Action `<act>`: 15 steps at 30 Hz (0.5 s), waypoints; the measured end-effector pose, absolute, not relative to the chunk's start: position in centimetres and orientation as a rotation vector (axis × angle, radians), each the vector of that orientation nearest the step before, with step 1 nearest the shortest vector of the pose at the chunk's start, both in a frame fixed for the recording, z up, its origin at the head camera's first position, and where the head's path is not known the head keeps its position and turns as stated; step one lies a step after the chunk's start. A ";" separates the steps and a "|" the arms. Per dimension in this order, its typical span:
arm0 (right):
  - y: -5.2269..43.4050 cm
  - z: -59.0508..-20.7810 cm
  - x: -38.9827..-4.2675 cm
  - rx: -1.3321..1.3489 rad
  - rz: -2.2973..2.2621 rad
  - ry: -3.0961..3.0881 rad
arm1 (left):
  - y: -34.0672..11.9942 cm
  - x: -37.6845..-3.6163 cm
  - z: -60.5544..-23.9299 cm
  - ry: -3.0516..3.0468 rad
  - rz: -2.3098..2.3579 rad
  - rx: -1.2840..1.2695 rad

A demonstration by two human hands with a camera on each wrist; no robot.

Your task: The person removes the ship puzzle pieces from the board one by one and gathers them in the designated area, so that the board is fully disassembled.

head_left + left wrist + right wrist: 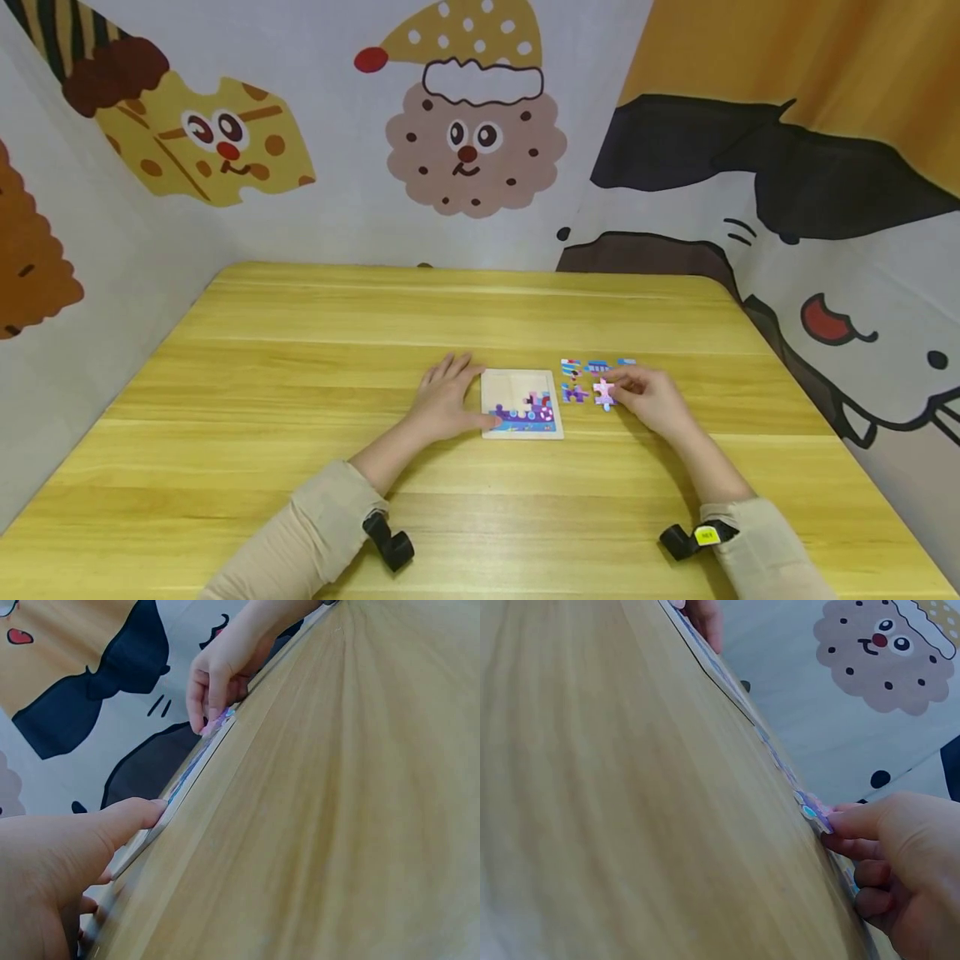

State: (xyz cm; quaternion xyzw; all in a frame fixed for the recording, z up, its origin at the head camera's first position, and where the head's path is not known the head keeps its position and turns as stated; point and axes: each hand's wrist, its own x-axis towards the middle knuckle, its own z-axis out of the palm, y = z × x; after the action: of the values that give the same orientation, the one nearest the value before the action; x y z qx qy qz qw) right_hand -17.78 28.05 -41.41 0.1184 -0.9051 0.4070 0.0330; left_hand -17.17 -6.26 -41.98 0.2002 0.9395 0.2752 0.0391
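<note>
Both hands lowered, forearms extended forward in beige sleeves.
Left hand [444, 398] lies flat, fingers [455, 367] straight; right hand [651, 397] has fingers [853, 823] curled, tips pinched together.

Bare table [300, 350] around puzzle tray [517, 385]

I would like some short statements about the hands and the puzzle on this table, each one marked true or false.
1. The left hand rests at the puzzle board. True.
2. The board is fully filled with pieces. False: only its lower part holds pieces.
3. The right hand pinches a pink puzzle piece. True.
4. The loose pieces lie left of the board. False: they lie to its right.
5. The table is wooden yellow. True.
</note>
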 end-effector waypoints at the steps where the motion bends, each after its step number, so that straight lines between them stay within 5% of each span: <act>1: 28.0 -41.4 -17.8 0.371 1.225 -2.794 | -6.3 -17.2 -42.0 2.880 0.845 0.613; 15: 27.8 -41.3 -17.6 0.460 0.823 -2.858 | -6.3 -17.1 -41.8 2.874 0.860 0.622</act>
State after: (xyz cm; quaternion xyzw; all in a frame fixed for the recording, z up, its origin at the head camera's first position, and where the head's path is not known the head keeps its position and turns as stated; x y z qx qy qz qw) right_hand -17.57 27.80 -41.25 0.1524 -0.9476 0.2730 0.0662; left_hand -17.14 -6.30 -41.85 0.2027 0.9374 0.2804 0.0388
